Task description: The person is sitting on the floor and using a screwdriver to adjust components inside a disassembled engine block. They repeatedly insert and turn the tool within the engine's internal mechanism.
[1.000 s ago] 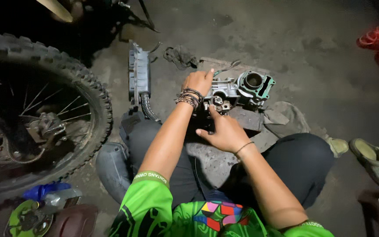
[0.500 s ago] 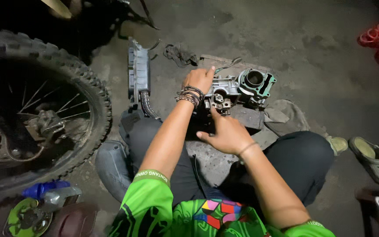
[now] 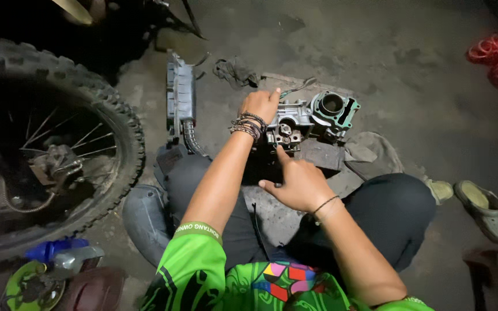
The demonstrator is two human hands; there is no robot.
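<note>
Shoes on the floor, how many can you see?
2. A clog-style shoe lies on the concrete at right, and a second shoe peeks out beside the person's right knee. More may be hidden in the dark edges.

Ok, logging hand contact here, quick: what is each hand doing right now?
Left hand: laid on top of the engine part, gripping it.
Right hand: open, holding nothing, index finger touching the engine part.
</note>
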